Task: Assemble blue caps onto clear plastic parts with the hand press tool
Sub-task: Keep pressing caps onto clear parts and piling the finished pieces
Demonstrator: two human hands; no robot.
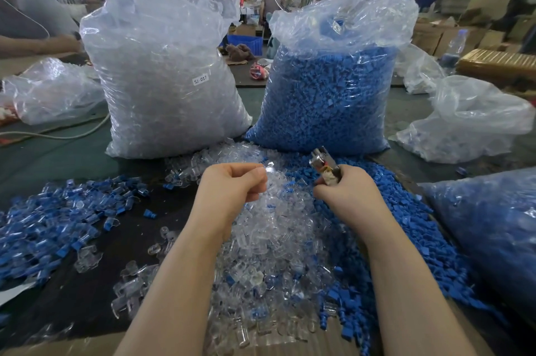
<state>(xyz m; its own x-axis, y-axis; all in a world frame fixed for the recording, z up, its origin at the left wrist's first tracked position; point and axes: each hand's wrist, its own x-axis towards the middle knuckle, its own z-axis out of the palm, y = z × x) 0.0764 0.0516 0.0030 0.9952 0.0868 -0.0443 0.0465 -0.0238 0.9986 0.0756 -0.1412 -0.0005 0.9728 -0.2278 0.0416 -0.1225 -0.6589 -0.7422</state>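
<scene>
Down at the near middle of the table, the left hand [232, 184] is curled shut, pinching a clear plastic part [269, 167] at its fingertips above the loose heap of clear parts [269, 239]. Just right of it, the right hand [345, 193] is closed around the press tool [323, 163], whose metal head sticks up toward the far side over the spread of blue caps [406, 225]. Farther back stand a tall bag of clear parts [168, 80] on the left and a bag of blue caps [327, 94] on the right, while capped pieces [58, 216] lie scattered at the near left.
</scene>
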